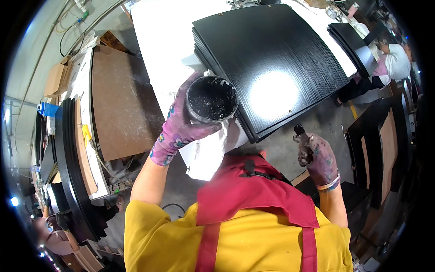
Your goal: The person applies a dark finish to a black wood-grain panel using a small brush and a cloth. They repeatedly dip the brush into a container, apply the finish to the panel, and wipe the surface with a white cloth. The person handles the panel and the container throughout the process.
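I'm seeing a mustard-yellow shirt (pixel 267 242) with short sleeves on my feed, plus a deep red apron (pixel 253 199) with wide straps (pixel 208 247). Left glove (pixel 174 131): pinky-purple, flowery. Right glove (pixel 322 163): similar, black-smudged fingers.

The gloved left hand (pixel 180 123) curves in a wide grip, its bare forearm (pixel 148 182) behind it, while well apart the gloved right hand (pixel 321 156) bunches its dark-smeared fingers (pixel 305 153) together.
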Demonstrator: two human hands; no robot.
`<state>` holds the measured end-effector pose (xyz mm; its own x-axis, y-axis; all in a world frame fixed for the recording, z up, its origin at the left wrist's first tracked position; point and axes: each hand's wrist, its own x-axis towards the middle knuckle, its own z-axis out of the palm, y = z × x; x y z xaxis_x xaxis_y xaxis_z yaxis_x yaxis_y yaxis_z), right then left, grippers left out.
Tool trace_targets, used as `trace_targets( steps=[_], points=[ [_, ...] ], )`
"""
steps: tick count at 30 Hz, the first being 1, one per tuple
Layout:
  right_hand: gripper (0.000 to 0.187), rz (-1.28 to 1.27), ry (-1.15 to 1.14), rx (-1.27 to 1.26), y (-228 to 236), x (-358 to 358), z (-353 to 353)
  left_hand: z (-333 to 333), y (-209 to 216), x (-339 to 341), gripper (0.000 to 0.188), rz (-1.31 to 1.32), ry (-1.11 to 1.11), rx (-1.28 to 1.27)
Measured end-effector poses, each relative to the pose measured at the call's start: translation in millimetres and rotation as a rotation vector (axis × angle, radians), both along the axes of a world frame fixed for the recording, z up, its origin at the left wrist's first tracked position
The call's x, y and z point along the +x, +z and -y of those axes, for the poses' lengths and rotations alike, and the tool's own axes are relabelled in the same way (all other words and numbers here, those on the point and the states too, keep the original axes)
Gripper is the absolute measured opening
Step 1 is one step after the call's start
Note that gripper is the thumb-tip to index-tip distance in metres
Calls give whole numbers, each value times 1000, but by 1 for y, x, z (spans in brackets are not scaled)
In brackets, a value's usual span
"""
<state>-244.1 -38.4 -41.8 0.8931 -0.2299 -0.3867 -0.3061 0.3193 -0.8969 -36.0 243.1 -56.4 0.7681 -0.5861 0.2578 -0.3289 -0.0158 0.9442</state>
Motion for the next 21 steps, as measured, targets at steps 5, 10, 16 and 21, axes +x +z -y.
trace_targets(
  steps=[5,10,16,21],
  points=[
    [43,33,7,185,-10,-5,-20,15,-8,5,109,188,24,-12],
    [51,51,132,7,-9,-4,-29,31,-3,1,114,145,17,-63],
    [38,-11,-47,156,-7,-12,-48,33,0,23,115,171,-131,-89],
    [22,139,-124,262,-15,-17,-78,33,-2,38,112,154,-265,-89]
  ],
)
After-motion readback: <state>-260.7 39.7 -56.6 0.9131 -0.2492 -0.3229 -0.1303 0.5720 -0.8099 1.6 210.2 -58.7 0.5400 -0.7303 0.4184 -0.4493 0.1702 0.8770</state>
